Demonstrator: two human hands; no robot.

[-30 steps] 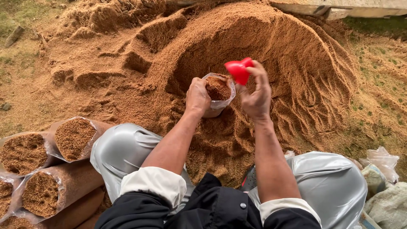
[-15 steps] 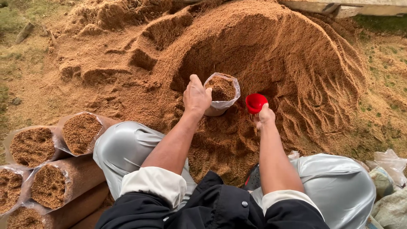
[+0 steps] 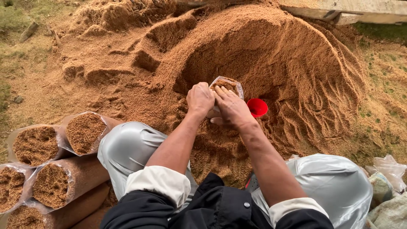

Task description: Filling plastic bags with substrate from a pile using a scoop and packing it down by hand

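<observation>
- The setting is outdoors: bare ground with patchy grass, a big mound of reddish-brown sawdust with a hollow scooped into its near face, and a pale concrete edge along the top right.
- Nearest the camera, a person kneels in a black jacket with rolled white cuffs, grey shiny covers over both knees.
- At the lower left lies a stack of filled bags: long cylinders of clear plastic packed with brown sawdust, lying on their sides with open round ends facing the camera. No labels show on them.
- At the lower right edge sit crumpled pale sacks, whitish and grey-green.
- The left hand has its fingers curled closed around the near left side of the clear plastic bag, gripping its rim.
- The right hand lies with fingers stretched nearly flat and together, their tips pressing on the sawdust in the bag's mouth; it grips nothing.
- The bag stands upright in the hollow of the mound, filled close to its top with sawdust.
- Just right of the right hand, a small red cup rests on the sawdust, open mouth up, apart from both hands.
</observation>
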